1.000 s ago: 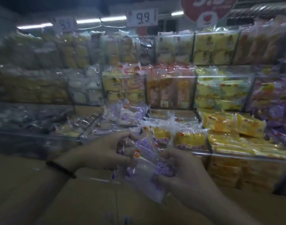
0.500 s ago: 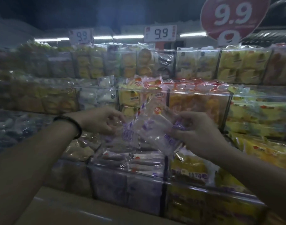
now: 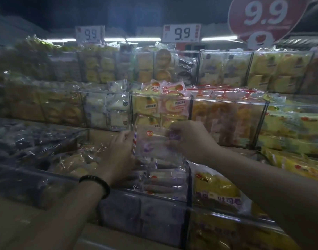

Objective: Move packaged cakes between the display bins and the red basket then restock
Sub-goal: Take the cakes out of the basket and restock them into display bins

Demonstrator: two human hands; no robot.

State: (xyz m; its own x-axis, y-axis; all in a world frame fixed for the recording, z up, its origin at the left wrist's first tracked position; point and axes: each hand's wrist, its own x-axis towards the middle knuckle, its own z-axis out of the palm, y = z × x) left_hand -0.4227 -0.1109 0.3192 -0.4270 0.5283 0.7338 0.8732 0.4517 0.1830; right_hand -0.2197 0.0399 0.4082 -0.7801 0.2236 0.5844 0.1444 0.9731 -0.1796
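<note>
Both my hands hold a clear-wrapped purple cake packet (image 3: 151,147) upright over the front clear display bin (image 3: 145,199), which holds more purple packets lying flat. My left hand (image 3: 118,154), with a black band at the wrist, grips the packet's left edge. My right hand (image 3: 189,139) pinches its upper right corner. The packet's lower end reaches down among the packets in the bin. The red basket is not in view.
Tiers of clear bins full of yellow, orange and white cake packets rise behind. A bin of yellow packets (image 3: 219,192) sits right of the purple bin. White 9.9 price cards (image 3: 181,33) and a round red sign (image 3: 266,17) hang above. The store is dim.
Both hands have carried the purple packets up from near my body and forward over the front bin. Now the packet stands upright at the bin's back, lower than half a second ago.
</note>
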